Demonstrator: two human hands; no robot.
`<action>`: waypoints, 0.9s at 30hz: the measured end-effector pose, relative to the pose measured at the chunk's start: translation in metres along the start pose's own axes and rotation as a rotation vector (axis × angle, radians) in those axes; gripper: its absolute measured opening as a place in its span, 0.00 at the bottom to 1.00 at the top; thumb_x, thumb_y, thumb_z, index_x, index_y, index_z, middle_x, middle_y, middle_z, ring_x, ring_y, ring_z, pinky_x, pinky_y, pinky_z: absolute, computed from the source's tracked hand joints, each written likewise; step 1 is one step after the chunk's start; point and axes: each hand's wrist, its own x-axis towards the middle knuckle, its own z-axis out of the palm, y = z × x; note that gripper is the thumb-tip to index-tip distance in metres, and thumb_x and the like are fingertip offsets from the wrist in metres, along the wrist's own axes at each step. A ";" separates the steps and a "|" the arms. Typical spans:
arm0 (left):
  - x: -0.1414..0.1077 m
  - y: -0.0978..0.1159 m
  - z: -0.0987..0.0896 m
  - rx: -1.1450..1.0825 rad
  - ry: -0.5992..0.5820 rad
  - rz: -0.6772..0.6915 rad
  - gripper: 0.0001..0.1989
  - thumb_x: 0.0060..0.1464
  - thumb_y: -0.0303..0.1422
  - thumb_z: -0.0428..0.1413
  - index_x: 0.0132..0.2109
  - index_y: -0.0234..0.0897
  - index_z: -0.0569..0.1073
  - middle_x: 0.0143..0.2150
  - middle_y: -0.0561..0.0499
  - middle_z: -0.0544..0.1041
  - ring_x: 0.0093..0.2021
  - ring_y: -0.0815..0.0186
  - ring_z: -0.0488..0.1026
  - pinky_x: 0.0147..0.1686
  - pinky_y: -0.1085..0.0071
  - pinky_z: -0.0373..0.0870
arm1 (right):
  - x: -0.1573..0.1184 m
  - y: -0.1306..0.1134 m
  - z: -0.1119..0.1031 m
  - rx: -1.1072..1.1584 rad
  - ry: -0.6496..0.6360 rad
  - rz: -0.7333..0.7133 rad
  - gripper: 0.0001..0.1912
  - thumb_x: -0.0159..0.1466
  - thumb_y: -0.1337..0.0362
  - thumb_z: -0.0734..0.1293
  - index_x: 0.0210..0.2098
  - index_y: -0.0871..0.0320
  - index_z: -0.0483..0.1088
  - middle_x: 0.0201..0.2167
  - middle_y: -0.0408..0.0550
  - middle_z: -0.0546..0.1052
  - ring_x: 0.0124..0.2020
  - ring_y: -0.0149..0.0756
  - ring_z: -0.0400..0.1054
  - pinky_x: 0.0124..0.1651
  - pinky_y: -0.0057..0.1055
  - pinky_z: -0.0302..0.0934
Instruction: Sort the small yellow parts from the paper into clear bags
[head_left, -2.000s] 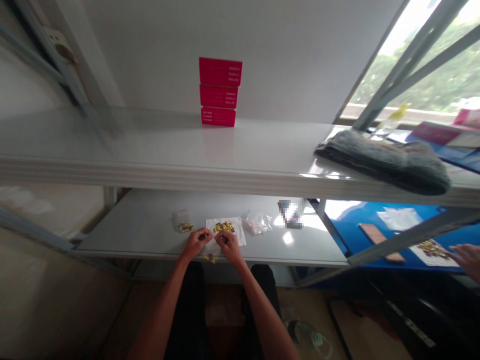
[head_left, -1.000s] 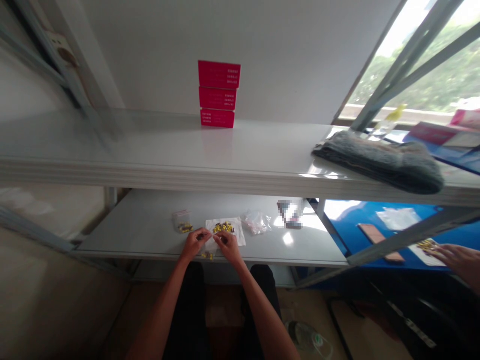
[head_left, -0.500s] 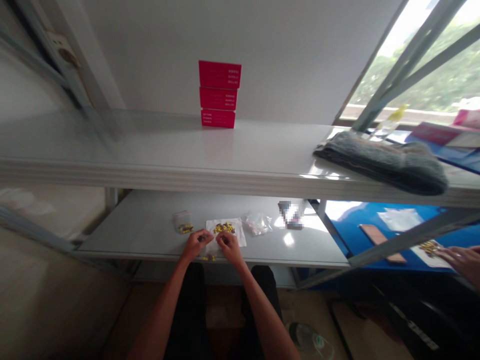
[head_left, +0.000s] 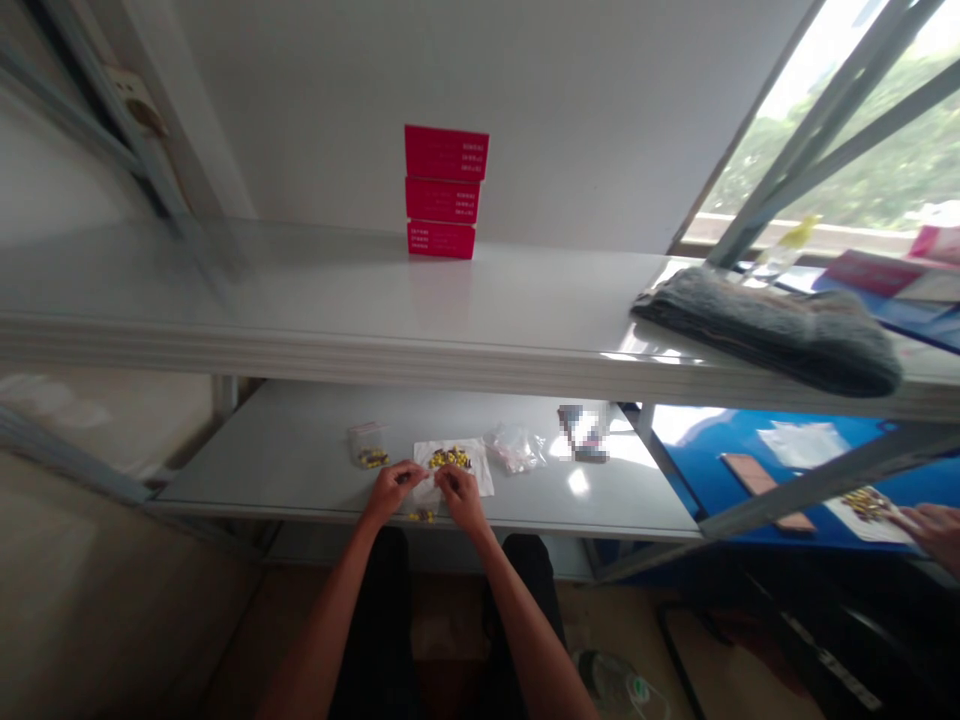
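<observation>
My left hand [head_left: 397,487] and my right hand [head_left: 459,492] are close together at the front of the lower shelf. Their fingers are pinched at the top edge of a small clear plastic bag [head_left: 424,497] between them. Yellow and dark small pieces [head_left: 421,517] show at the bag's bottom. Just beyond my hands lies a white sheet [head_left: 481,478] bearing a pile of yellow and dark pieces [head_left: 450,458], too small to name. Left of it sits a second clear bag [head_left: 367,436] with similar pieces inside.
Crumpled clear bags [head_left: 517,448] lie right of the sheet, near a pixelated object [head_left: 583,432]. Above runs an upper shelf [head_left: 315,290] with stacked red boxes [head_left: 442,200] and a grey folded cloth [head_left: 772,325]. At right, another person's hand [head_left: 934,530] is over a blue table [head_left: 720,430].
My hands stay at the same bag, with only slight finger movement. The whole view has shifted a little, and the other person's hand has moved slightly right.
</observation>
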 end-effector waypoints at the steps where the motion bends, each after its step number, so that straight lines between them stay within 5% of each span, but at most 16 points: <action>1: 0.000 0.001 0.000 -0.008 0.001 0.003 0.15 0.56 0.44 0.59 0.36 0.37 0.82 0.37 0.47 0.81 0.41 0.59 0.76 0.44 0.67 0.69 | 0.000 0.000 0.000 0.010 0.007 0.006 0.15 0.68 0.56 0.62 0.30 0.58 0.72 0.24 0.43 0.70 0.25 0.32 0.60 0.30 0.28 0.52; 10: -0.002 0.000 -0.001 0.022 -0.015 0.025 0.13 0.55 0.43 0.60 0.33 0.39 0.83 0.33 0.49 0.80 0.36 0.61 0.75 0.41 0.67 0.69 | 0.000 -0.002 0.003 -0.070 -0.031 0.006 0.19 0.68 0.52 0.62 0.30 0.59 0.73 0.21 0.42 0.69 0.23 0.31 0.57 0.28 0.28 0.51; 16: -0.003 0.006 -0.001 -0.007 0.027 0.040 0.13 0.55 0.43 0.60 0.34 0.39 0.82 0.36 0.48 0.81 0.40 0.60 0.77 0.44 0.67 0.70 | -0.002 0.001 0.002 -0.045 0.056 0.032 0.22 0.67 0.52 0.63 0.22 0.59 0.69 0.18 0.40 0.64 0.23 0.30 0.54 0.28 0.28 0.48; 21: -0.004 0.007 0.002 -0.045 0.061 -0.014 0.16 0.55 0.46 0.59 0.32 0.37 0.80 0.27 0.50 0.79 0.29 0.64 0.74 0.33 0.69 0.70 | -0.002 0.007 0.003 -0.029 0.070 0.051 0.22 0.65 0.49 0.66 0.23 0.59 0.72 0.17 0.39 0.62 0.21 0.29 0.52 0.26 0.28 0.46; 27: 0.003 -0.003 -0.013 -0.025 0.338 -0.097 0.19 0.56 0.49 0.56 0.35 0.37 0.77 0.20 0.51 0.76 0.21 0.64 0.72 0.26 0.69 0.68 | -0.002 0.005 0.004 -0.004 0.205 0.123 0.28 0.67 0.44 0.62 0.22 0.59 0.75 0.15 0.42 0.64 0.20 0.32 0.56 0.26 0.29 0.50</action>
